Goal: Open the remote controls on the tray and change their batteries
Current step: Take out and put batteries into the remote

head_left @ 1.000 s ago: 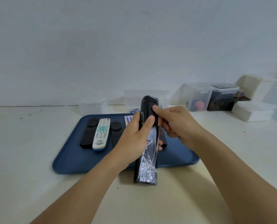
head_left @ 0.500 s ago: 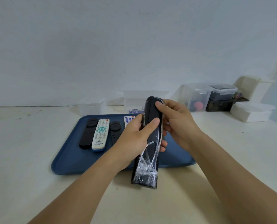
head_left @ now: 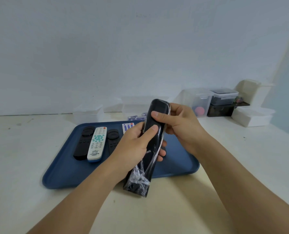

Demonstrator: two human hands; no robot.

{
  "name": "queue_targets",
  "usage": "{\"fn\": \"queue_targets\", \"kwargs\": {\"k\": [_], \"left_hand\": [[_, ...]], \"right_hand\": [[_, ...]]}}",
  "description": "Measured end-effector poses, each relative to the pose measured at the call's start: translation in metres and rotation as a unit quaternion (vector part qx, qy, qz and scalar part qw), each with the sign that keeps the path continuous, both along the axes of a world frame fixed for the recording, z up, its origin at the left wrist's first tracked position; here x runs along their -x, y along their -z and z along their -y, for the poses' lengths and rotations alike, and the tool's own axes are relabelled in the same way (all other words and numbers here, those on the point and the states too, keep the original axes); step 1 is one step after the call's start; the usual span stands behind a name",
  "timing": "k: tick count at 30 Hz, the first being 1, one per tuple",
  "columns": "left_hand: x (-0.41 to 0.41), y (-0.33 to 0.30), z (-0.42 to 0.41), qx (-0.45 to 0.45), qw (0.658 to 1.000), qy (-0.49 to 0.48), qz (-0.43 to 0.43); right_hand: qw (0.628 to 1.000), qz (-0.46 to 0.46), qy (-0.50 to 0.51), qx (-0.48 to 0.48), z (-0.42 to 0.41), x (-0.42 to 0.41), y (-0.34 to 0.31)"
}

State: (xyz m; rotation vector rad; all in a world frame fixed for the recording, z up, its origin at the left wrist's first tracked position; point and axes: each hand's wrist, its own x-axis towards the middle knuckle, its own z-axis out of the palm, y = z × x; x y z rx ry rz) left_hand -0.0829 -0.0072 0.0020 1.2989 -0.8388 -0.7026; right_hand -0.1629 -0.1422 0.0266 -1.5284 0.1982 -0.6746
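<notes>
Head view: both hands grip a black remote wrapped in clear plastic [head_left: 154, 132], held tilted above the blue tray's [head_left: 64, 173] near edge; left hand [head_left: 133, 149] wraps its middle, thumb on its back, right hand [head_left: 179, 125] pinches the top end. At 10 o'clock on the tray lie two black remotes [head_left: 83, 142] flanking a white remote [head_left: 96, 143], batteries [head_left: 137, 117] on the bench [head_left: 22, 166] at 12 o'clock

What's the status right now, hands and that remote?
Left hand and right hand both grip the wrapped black remote, thumbs on its back. Cover not visibly open. Other remotes wait on the blue tray. Nothing obstructing.
</notes>
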Motion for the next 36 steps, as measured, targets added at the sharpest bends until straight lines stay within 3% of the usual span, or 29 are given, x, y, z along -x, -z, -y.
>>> {"fn": "queue_targets", "kwargs": {"k": [3,5,9,12,16,19,23,27,31,36], "left_hand": [[0.0,-0.005,-0.004,-0.002,1.0,-0.003,0.01],[-0.003,-0.008,-0.007,-0.012,0.999,0.002,0.041],[-0.005,-0.008,-0.012,-0.026,0.977,-0.022,0.21],[-0.009,-0.009,-0.012,0.017,0.958,-0.066,0.279],[-0.025,-0.01,-0.011,0.046,0.958,-0.179,0.221],[-0.037,0.001,-0.01,-0.017,0.935,-0.212,0.284],[-0.045,0.023,-0.009,-0.143,0.859,-0.132,0.474],[-0.047,0.034,-0.008,-0.184,0.806,-0.049,0.56],[-0.047,0.035,-0.009,-0.199,0.783,-0.032,0.589],[-0.052,0.036,-0.01,-0.19,0.79,-0.032,0.582]], "right_hand": [[1.0,0.003,0.015,0.015,0.001,-0.002,-0.002],[0.998,-0.041,0.0,0.052,0.005,0.002,-0.004],[0.986,-0.112,-0.029,0.121,0.01,0.015,-0.013],[0.991,-0.05,-0.002,0.124,0.007,0.022,-0.024],[0.989,0.098,0.094,0.06,0.026,0.046,-0.044],[0.967,0.147,0.142,0.152,0.041,0.061,-0.049],[0.926,0.016,0.191,0.326,0.057,0.051,-0.032],[0.884,-0.121,0.147,0.428,0.054,0.032,-0.009],[0.863,-0.207,0.097,0.452,0.048,0.027,0.004],[0.79,-0.345,0.004,0.507,0.036,0.024,0.002]]}}
